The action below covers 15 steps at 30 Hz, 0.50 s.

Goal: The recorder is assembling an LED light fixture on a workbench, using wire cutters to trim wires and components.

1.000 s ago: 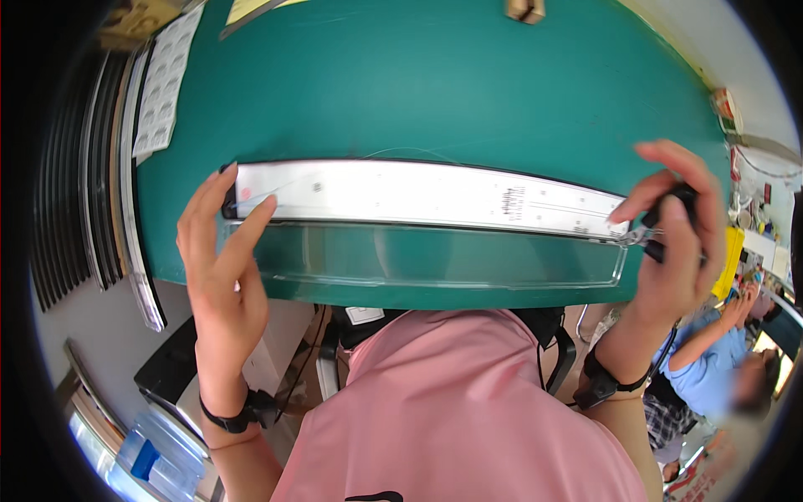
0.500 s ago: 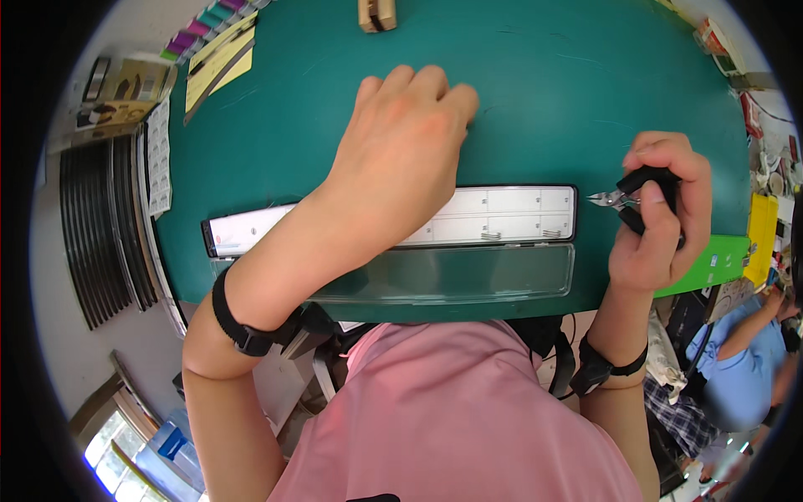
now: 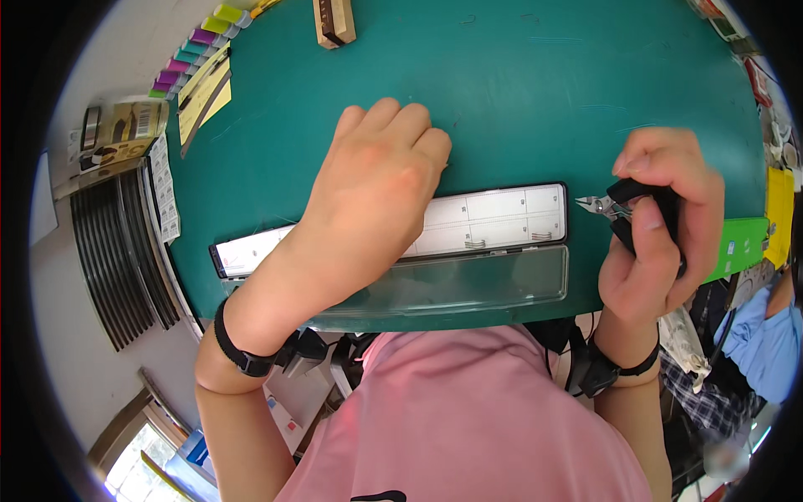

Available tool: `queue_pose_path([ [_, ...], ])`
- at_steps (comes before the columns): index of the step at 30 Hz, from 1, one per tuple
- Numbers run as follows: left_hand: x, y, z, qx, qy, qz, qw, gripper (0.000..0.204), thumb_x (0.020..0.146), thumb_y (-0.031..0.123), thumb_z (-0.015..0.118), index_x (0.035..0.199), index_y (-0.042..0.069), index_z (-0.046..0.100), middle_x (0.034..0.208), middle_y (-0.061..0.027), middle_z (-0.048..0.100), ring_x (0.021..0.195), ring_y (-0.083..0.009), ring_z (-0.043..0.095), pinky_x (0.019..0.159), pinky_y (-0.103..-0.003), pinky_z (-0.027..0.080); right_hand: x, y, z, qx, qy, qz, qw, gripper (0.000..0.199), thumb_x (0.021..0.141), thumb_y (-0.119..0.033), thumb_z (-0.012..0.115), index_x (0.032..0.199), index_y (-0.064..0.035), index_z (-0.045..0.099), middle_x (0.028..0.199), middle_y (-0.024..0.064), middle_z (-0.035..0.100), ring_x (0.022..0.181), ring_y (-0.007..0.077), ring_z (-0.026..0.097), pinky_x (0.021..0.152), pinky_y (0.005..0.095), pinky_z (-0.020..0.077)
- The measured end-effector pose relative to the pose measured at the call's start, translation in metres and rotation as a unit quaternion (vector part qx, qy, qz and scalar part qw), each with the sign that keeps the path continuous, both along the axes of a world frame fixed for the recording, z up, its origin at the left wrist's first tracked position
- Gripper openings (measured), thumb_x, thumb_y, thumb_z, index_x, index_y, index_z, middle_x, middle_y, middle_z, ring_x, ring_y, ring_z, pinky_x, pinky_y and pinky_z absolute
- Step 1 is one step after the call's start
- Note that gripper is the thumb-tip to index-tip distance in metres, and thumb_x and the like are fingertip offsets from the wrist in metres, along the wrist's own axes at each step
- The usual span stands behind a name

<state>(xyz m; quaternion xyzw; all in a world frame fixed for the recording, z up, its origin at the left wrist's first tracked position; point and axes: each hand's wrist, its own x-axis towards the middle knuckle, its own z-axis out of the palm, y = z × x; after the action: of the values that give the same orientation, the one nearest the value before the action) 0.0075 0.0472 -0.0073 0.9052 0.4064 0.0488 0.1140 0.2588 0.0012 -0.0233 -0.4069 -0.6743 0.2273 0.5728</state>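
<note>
My left hand (image 3: 372, 188) hovers over the middle of a long, narrow flat case (image 3: 493, 205), its back up and fingers curled in. The fingertips are hidden, so I cannot see what they hold, if anything. A clear lid (image 3: 485, 280) lies folded open on the near side of the case. Inside, the white compartments hold small thin metal pieces (image 3: 475, 243), with several more (image 3: 542, 236) at the right end. Just past that end, my right hand (image 3: 701, 201) grips small cutting pliers (image 3: 596, 205) by their black handles, the pointed jaws facing left and slightly parted.
On the green mat (image 3: 535, 92), a small wooden block (image 3: 335, 21) sits at the far edge. Yellow notes (image 3: 205, 99) and coloured bottles (image 3: 196, 50) are at the far left. A bright green item (image 3: 740, 243) lies right of my right hand. Another person's blue sleeve (image 3: 761, 339) shows at lower right.
My left hand has come nearer to me and slightly left, its fingers still curled. The whole view has shifted a little. My right hand keeps its hold on the pliers beside the case.
</note>
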Motion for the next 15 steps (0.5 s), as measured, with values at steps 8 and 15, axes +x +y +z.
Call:
queue_pose_path([
  [8, -0.011, -0.021, -0.011, 0.047, -0.175, 0.015, 0.983, 0.020, 0.082, -0.013, 0.069, 0.095, 0.001, 0.063, 0.092, -0.0110, 0.063, 0.082, -0.0305, 0.058, 0.076, -0.039, 0.045, -0.016, -0.013, 0.025, -0.187, 0.108, 0.011, 0.976, 0.036, 0.105, -0.029, 0.045, 0.119, 0.0039, 0.051, 0.101, 0.0214, 0.058, 0.076, 0.0143, 0.049, 0.070, 0.0238, 0.0407],
  [15, -0.013, -0.033, -0.018, 0.092, -0.276, -0.015, 0.957, 0.034, 0.079, -0.016, 0.077, 0.107, -0.001, 0.067, 0.087, -0.0109, 0.068, 0.074, -0.0280, 0.064, 0.069, -0.038, 0.049, -0.036, -0.009, 0.015, -0.213, 0.177, 0.081, 0.957, 0.043, 0.108, -0.040, 0.046, 0.119, 0.0015, 0.048, 0.107, 0.0219, 0.057, 0.088, 0.0190, 0.054, 0.076, 0.0294, 0.0487],
])
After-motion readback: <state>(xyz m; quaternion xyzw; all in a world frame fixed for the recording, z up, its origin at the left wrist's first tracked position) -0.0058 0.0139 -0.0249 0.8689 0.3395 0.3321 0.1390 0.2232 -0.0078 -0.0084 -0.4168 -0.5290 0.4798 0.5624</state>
